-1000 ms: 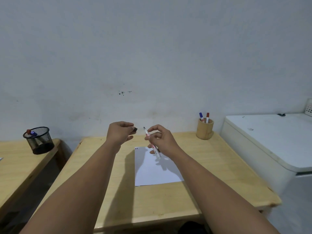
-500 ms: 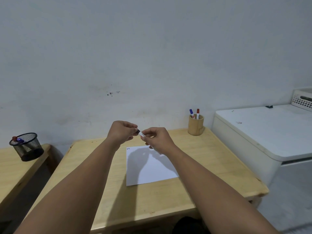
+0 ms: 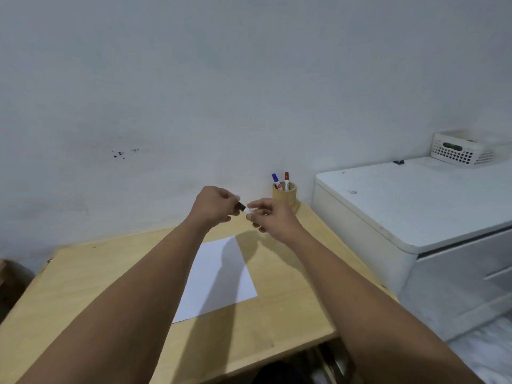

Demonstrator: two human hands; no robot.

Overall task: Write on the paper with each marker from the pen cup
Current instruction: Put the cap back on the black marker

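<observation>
My left hand (image 3: 214, 206) pinches a black marker cap (image 3: 241, 207). My right hand (image 3: 270, 217) grips a white marker (image 3: 249, 210), whose end meets the cap between the two hands; most of its body is hidden in my fingers. Both hands hover above the far edge of the wooden table (image 3: 277, 314). A white sheet of paper (image 3: 221, 278) lies flat below them, partly covered by my left forearm. A round wooden pen cup (image 3: 285, 196) stands at the table's far right corner with a blue marker (image 3: 276, 180) and a red marker (image 3: 287, 180) upright in it.
A white cabinet (image 3: 415, 212) stands right of the table, a white perforated basket (image 3: 465, 148) on its far end. A grey wall rises behind the table. The edge of another wooden table (image 3: 2, 268) shows at the far left.
The cap in my left hand and the marker in my right hand have come together. My view has swung right, so the black mesh cup on the left table has gone out of sight.
</observation>
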